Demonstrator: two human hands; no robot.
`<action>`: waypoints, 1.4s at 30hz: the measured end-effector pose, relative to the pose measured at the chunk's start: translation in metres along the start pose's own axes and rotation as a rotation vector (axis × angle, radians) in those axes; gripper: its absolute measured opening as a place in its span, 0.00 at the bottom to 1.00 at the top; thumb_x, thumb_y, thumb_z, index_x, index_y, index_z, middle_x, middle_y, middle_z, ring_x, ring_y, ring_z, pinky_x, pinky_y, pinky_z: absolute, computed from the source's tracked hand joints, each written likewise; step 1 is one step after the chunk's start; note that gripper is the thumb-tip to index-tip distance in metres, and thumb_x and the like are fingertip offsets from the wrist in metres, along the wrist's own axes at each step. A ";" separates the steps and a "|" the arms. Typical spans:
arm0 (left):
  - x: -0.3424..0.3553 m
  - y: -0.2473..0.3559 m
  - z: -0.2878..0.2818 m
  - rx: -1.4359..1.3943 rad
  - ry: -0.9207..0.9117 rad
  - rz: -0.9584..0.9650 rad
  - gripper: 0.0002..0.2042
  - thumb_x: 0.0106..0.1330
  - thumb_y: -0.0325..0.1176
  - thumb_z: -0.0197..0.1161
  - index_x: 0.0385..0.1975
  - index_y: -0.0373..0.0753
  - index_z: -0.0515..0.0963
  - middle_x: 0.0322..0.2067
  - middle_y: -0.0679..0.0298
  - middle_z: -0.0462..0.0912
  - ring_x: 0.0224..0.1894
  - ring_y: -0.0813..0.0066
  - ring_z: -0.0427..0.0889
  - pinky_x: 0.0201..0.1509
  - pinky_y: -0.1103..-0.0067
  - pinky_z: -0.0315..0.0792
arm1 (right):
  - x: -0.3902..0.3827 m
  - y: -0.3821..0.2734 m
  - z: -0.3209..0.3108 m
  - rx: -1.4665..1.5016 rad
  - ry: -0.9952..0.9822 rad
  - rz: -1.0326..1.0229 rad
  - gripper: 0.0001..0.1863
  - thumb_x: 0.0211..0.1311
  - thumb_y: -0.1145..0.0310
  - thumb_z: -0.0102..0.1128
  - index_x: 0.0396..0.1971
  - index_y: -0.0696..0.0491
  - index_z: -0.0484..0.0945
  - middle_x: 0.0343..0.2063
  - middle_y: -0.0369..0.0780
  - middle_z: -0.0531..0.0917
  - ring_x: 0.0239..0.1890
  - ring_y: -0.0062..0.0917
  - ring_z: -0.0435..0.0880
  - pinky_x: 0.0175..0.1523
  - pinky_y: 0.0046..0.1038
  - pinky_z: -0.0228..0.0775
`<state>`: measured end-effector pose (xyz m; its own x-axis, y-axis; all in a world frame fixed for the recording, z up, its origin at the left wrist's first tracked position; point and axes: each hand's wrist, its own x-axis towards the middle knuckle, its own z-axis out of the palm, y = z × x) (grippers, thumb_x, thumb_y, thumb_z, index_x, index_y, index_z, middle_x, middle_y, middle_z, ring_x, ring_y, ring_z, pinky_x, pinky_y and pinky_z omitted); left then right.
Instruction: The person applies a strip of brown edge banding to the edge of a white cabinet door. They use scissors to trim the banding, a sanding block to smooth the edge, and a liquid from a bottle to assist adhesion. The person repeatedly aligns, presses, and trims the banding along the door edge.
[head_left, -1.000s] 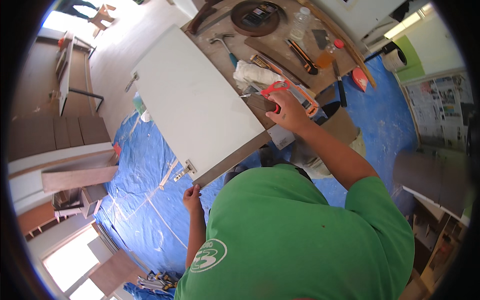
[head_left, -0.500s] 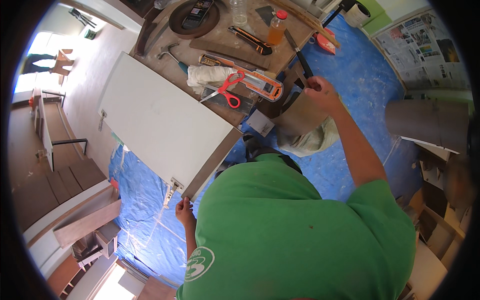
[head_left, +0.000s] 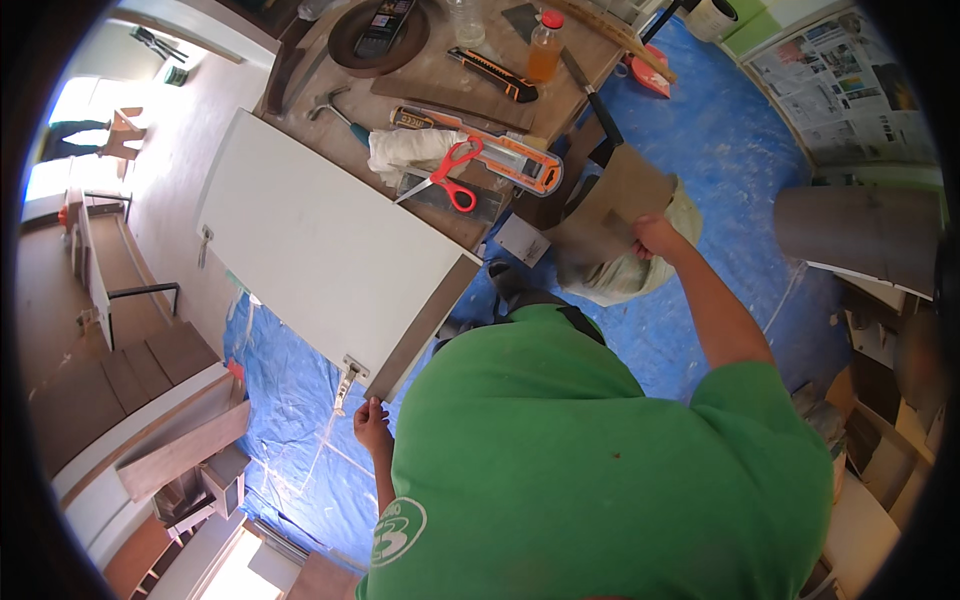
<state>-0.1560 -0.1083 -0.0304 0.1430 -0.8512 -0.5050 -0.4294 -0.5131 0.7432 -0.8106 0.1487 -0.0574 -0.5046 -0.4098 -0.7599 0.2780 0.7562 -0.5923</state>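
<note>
My left hand (head_left: 372,428) pinches the near corner of a white panel (head_left: 315,230), which has a brown edge band (head_left: 408,350) and two metal hinges. My right hand (head_left: 655,238) is closed on a small brown strip (head_left: 625,222), over a brown sheet (head_left: 595,230) on a pale sack (head_left: 682,210) right of the table. Red-handled scissors (head_left: 453,182) lie on the cluttered table (head_left: 335,150), by a white cloth bundle (head_left: 410,150), an orange tool case (head_left: 520,165) and a hammer (head_left: 340,115). A box cutter (head_left: 492,72) lies farther back.
A blue plastic sheet (head_left: 730,230) covers the floor beside me. Boards and furniture parts (head_left: 130,370) stand at left, more panels (head_left: 855,235) at right. A person's legs (head_left: 75,140) appear in the far upper left. An orange-liquid bottle (head_left: 543,55) stands on the table.
My right hand has let go of the scissors, now lying on the table, and moved right, then down over the brown sheet with a strip. My left hand stays at the panel's corner.
</note>
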 end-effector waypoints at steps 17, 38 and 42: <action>-0.026 0.015 -0.006 0.064 0.011 0.048 0.14 0.68 0.40 0.71 0.39 0.35 0.80 0.28 0.66 0.83 0.25 0.81 0.80 0.26 0.84 0.71 | 0.040 0.061 0.170 -0.648 -0.259 0.159 0.17 0.61 0.62 0.57 0.20 0.57 0.87 0.19 0.45 0.86 0.19 0.31 0.86 0.30 0.35 0.80; -0.058 0.014 -0.009 -0.139 -0.030 -0.043 0.19 0.68 0.30 0.68 0.56 0.32 0.77 0.32 0.66 0.83 0.30 0.82 0.78 0.34 0.83 0.72 | -0.041 -0.067 0.191 -0.420 -0.335 -0.539 0.20 0.60 0.64 0.70 0.52 0.51 0.80 0.29 0.43 0.82 0.34 0.34 0.81 0.42 0.35 0.74; -0.060 0.009 -0.009 -0.205 -0.112 -0.126 0.18 0.68 0.29 0.68 0.56 0.30 0.78 0.34 0.65 0.82 0.30 0.81 0.77 0.35 0.83 0.73 | -0.066 -0.103 0.211 -0.266 -0.378 -0.816 0.18 0.60 0.71 0.68 0.50 0.54 0.79 0.24 0.37 0.78 0.28 0.24 0.76 0.38 0.28 0.71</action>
<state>-0.1604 -0.0630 0.0100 0.0797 -0.7675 -0.6361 -0.2233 -0.6357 0.7390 -0.6332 -0.0094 -0.0028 -0.1492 -0.9682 -0.2009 -0.2644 0.2348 -0.9354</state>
